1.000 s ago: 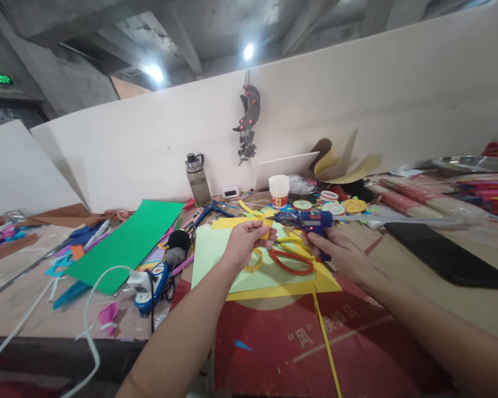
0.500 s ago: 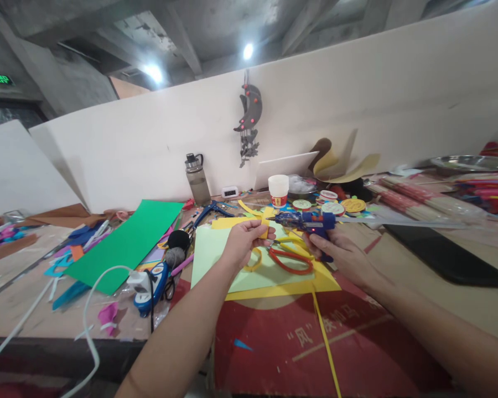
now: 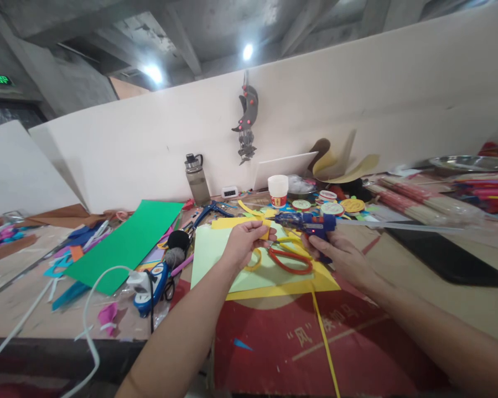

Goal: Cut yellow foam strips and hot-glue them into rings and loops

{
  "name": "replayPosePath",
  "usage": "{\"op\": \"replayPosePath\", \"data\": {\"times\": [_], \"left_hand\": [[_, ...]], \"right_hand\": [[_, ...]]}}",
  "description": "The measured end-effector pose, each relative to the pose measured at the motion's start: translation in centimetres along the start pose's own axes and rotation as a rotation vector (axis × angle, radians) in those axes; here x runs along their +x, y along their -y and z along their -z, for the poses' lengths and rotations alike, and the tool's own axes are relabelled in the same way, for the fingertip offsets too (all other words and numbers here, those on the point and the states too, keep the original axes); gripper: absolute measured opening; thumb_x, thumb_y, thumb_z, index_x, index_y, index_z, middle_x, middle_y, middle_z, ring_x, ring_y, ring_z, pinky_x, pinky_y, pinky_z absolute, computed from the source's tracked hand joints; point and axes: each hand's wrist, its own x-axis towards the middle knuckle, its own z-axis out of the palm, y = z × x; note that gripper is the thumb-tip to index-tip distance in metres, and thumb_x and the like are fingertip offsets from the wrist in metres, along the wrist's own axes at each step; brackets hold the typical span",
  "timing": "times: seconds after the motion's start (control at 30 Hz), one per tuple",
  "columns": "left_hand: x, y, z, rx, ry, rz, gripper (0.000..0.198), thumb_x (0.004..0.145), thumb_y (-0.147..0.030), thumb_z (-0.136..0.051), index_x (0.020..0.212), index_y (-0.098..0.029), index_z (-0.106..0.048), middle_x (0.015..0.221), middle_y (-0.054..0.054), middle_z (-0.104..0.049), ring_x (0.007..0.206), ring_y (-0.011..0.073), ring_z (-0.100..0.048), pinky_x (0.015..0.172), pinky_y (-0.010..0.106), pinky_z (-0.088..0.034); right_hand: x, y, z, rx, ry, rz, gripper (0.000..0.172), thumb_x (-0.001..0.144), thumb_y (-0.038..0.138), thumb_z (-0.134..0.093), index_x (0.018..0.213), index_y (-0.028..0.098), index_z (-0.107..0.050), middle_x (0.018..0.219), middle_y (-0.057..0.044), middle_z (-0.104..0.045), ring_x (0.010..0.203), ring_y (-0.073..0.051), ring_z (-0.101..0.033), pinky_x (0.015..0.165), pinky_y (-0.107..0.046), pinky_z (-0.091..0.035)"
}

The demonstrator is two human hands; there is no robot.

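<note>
My left hand (image 3: pixel 245 241) pinches a small yellow paper piece (image 3: pixel 266 232) above the pale green sheet (image 3: pixel 211 260). My right hand (image 3: pixel 340 251) is wrapped round the handle of a blue hot glue gun (image 3: pixel 311 222), its small red light lit. A long clear glue stick (image 3: pixel 394 225) juts from the gun's back. The nozzle points left and sits at the yellow piece; whether they touch I cannot tell. Under the hands lie scissors with red-orange handles (image 3: pixel 290 265) and a yellow paper ring (image 3: pixel 255 260). Beneath the green sheet shows a yellow sheet (image 3: pixel 282 288).
A green sheet (image 3: pixel 128 243) and a blue power strip (image 3: pixel 151 290) with a white cord are on the left. A bottle (image 3: pixel 198 182) and a paper cup (image 3: pixel 278 192) stand behind. At the right are a black slab (image 3: pixel 448 254) and bundled sticks (image 3: pixel 415 199).
Both hands and the glue gun stay almost in place. The grey moon-shaped hanging on the wall has turned and swung slightly left.
</note>
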Motion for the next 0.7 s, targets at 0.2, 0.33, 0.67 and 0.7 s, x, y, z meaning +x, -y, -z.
{"op": "replayPosePath", "data": {"times": [0.2,0.33,0.67,0.7], "left_hand": [[0.0,0.1,-0.1,-0.010,0.028,0.013,0.028,0.066,-0.029,-0.074,0.080,-0.008,-0.063,0.085,0.013,-0.069,0.067,0.0127,-0.064,0.053,0.019,-0.046],[-0.1,0.0,-0.2,-0.011,0.021,0.019,0.029,0.065,-0.028,-0.075,0.081,-0.008,-0.063,0.085,0.013,-0.069,0.066,0.0128,-0.064,0.051,0.018,-0.043],[-0.1,-0.2,-0.2,-0.053,-0.012,0.027,0.025,0.065,-0.023,-0.075,0.080,-0.008,-0.062,0.081,0.012,-0.068,0.063,0.0100,-0.062,0.047,0.016,-0.037],[0.0,-0.2,-0.2,-0.057,-0.014,0.028,0.025,0.065,-0.023,-0.075,0.080,-0.008,-0.062,0.081,0.012,-0.068,0.062,0.0098,-0.062,0.047,0.016,-0.037]], "right_hand": [[0.1,-0.3,-0.1,-0.030,-0.035,0.013,0.030,0.078,0.049,-0.054,0.073,0.019,-0.053,0.062,0.001,-0.050,0.056,-0.013,-0.045,0.054,-0.026,-0.037],[-0.1,0.0,-0.1,-0.007,-0.047,0.010,0.032,0.078,0.052,-0.052,0.072,0.020,-0.052,0.059,0.001,-0.048,0.055,-0.013,-0.044,0.051,-0.026,-0.035],[0.0,-1.5,0.1,-0.044,-0.041,0.016,0.031,0.081,0.050,-0.051,0.076,0.020,-0.052,0.062,0.001,-0.049,0.057,-0.013,-0.044,0.054,-0.026,-0.037],[0.0,-1.6,0.2,-0.037,-0.045,0.015,0.031,0.081,0.051,-0.051,0.076,0.020,-0.053,0.062,0.001,-0.049,0.057,-0.013,-0.044,0.054,-0.027,-0.037]]}}
